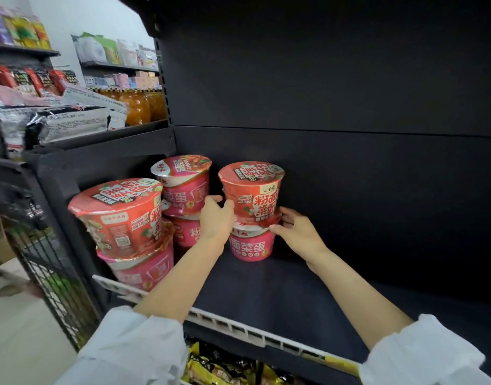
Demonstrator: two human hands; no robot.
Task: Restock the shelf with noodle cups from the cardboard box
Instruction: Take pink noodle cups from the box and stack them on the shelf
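On the dark shelf (280,290) stand three stacks of two noodle cups. The rightmost stack is a red cup (255,190) on top of a pink cup (251,247). My left hand (215,219) curls against the red cup's left side near its base. My right hand (297,232) is at the stack's right, fingers spread, with the thumb touching the pink cup's lid rim. Another red-on-pink stack (122,218) stands at the front left. A pink stack (183,184) stands behind it.
The shelf's right half is bare dark board up to the back panel (350,176). A white price rail (238,326) runs along the front edge. Yellow packets (211,368) lie on the shelf below. Neighbouring shelves at left hold snack bags (58,120) and orange bottles (138,107).
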